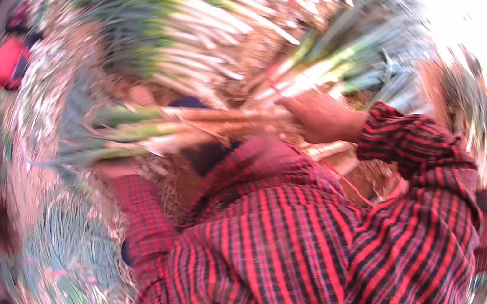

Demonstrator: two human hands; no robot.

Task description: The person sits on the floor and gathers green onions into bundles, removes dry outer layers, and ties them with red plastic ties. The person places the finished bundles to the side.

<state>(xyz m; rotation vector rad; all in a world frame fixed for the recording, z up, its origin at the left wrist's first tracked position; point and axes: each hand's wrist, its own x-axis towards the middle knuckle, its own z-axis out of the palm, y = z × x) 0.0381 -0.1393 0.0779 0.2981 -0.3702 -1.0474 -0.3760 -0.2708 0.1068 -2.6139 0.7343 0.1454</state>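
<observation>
Several Welsh onion or leek stalks (210, 121) lie across in front of my knees, their green leaves to the left and their pale root ends to the right. My left hand (116, 166) is closed around the leaf end from below, its fingers mostly hidden and blurred. At the root end, my right hand (324, 117) grips the stalks, with its fingertips partly hidden. Just beyond it lies a bundle of white-stemmed stalks (311, 77) with a red tie (272, 83) around it. A red cord (347, 181) runs below my right wrist.
A large pile of stalks (185, 35) spreads ahead, white ends to the right. More stalks (480, 116) lie at the far right, blurred. Blue-green leaves (70, 239) cover the ground at lower left. A red and dark object (11, 63) sits at the left rim. Straw (167, 188) litters the soil.
</observation>
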